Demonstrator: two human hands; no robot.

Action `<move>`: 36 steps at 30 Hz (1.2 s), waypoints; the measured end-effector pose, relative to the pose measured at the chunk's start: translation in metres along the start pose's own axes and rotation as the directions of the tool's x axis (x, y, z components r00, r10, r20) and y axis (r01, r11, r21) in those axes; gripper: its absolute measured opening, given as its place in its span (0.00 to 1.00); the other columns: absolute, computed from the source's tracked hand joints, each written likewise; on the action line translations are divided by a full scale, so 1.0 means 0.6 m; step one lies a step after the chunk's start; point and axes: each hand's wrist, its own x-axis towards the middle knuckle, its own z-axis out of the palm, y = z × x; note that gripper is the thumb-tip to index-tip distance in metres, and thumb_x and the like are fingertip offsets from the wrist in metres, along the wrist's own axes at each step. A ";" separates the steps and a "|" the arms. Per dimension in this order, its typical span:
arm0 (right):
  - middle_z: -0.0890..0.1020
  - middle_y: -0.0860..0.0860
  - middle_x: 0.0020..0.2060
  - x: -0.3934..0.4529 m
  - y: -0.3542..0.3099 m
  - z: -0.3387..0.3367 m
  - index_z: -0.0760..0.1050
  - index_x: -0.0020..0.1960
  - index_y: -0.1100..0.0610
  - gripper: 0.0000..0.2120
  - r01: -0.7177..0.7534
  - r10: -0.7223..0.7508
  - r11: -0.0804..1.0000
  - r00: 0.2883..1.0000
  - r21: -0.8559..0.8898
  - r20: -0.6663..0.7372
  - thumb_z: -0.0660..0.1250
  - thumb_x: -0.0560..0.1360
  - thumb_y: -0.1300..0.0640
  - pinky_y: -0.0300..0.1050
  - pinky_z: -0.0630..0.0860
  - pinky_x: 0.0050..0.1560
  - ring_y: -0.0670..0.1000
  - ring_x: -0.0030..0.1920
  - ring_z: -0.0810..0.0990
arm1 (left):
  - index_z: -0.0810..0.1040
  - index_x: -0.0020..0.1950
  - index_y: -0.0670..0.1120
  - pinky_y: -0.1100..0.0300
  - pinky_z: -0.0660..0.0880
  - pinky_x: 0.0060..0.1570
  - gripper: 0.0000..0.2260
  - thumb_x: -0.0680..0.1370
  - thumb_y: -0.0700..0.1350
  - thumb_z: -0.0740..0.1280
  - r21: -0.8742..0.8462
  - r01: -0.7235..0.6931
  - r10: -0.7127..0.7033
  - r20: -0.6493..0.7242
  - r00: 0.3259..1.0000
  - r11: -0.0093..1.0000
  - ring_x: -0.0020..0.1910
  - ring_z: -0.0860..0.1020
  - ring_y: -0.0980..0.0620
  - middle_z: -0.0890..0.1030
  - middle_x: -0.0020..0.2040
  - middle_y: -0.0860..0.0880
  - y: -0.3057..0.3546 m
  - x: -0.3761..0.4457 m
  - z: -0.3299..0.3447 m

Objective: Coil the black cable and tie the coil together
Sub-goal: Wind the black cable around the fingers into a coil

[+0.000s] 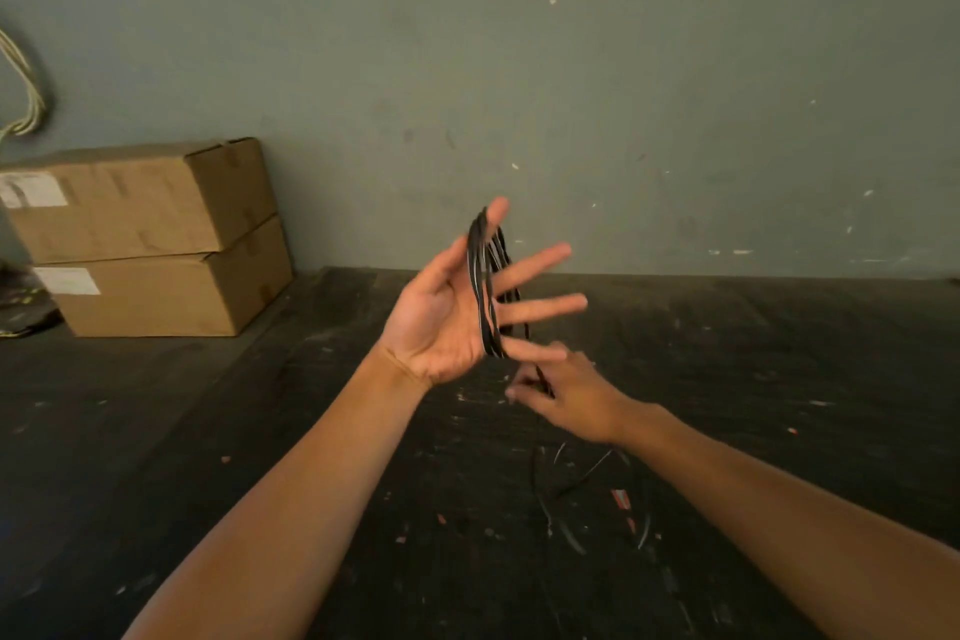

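Observation:
Several turns of the black cable [484, 286] are wound around my left hand [452, 312], running across the palm and behind the spread fingers. That hand is raised palm up with its fingers straight. Just below and to the right, my right hand [566, 392] pinches a strand of the cable that leads down from the coil. The loose remainder of the cable [576, 483] lies in loops on the dark floor under my right forearm.
Two stacked cardboard boxes [150, 234] stand at the left against a grey-green wall [571, 68]. Pale cords [26, 83] hang on the wall at far left. The dark floor [260, 431] is scuffed and speckled with small debris.

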 end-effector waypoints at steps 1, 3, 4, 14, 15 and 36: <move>0.76 0.45 0.47 0.000 0.000 0.009 0.77 0.48 0.48 0.08 -0.006 0.006 0.999 1.000 0.035 0.010 0.63 0.78 0.45 0.54 0.73 0.57 0.48 0.52 0.73 | 0.70 0.72 0.60 0.22 0.56 0.60 0.18 0.82 0.55 0.54 0.015 -0.030 0.031 -0.054 0.998 0.999 0.73 0.55 0.25 0.57 0.79 0.38 0.007 0.004 -0.003; 0.77 0.45 0.47 0.001 -0.006 0.019 0.76 0.49 0.46 0.04 -0.021 0.012 0.986 0.999 0.165 0.050 0.63 0.78 0.49 0.49 0.75 0.55 0.46 0.50 0.76 | 0.71 0.71 0.61 0.22 0.59 0.59 0.18 0.81 0.55 0.56 0.014 -0.097 0.098 -0.182 0.978 0.995 0.72 0.61 0.25 0.62 0.77 0.38 0.016 0.007 -0.014; 0.78 0.45 0.48 0.000 -0.013 0.019 0.75 0.50 0.45 0.03 -0.033 0.016 0.977 0.996 0.213 0.082 0.63 0.79 0.50 0.47 0.76 0.53 0.45 0.49 0.78 | 0.70 0.72 0.61 0.22 0.61 0.58 0.19 0.81 0.55 0.56 0.008 -0.137 0.134 -0.251 0.959 0.991 0.71 0.63 0.25 0.63 0.77 0.38 0.018 0.008 -0.021; 0.82 0.50 0.47 -0.005 -0.069 0.005 0.72 0.52 0.49 0.04 -0.106 0.043 0.971 0.960 0.213 0.278 0.61 0.80 0.50 0.45 0.77 0.49 0.46 0.47 0.81 | 0.72 0.70 0.62 0.20 0.68 0.53 0.18 0.80 0.55 0.60 0.038 -0.244 0.225 -0.547 0.807 0.969 0.69 0.65 0.24 0.67 0.74 0.39 -0.007 0.019 -0.076; 0.82 0.51 0.47 -0.006 -0.072 0.001 0.72 0.51 0.50 0.06 -0.111 0.055 0.978 0.954 0.178 0.294 0.62 0.80 0.49 0.47 0.78 0.49 0.48 0.47 0.81 | 0.72 0.70 0.62 0.21 0.68 0.53 0.17 0.81 0.56 0.60 0.047 -0.228 0.215 -0.556 0.803 0.973 0.70 0.63 0.24 0.67 0.74 0.39 -0.012 0.018 -0.082; 0.74 0.51 0.51 0.033 -0.046 -0.186 0.76 0.54 0.48 0.08 0.152 -0.137 0.732 0.988 -0.664 0.074 0.63 0.77 0.47 0.51 0.71 0.51 0.53 0.55 0.74 | 0.78 0.63 0.64 0.24 0.56 0.66 0.13 0.80 0.54 0.60 0.353 0.633 -0.359 -0.593 0.721 0.688 0.75 0.58 0.35 0.64 0.77 0.45 -0.042 -0.031 -0.071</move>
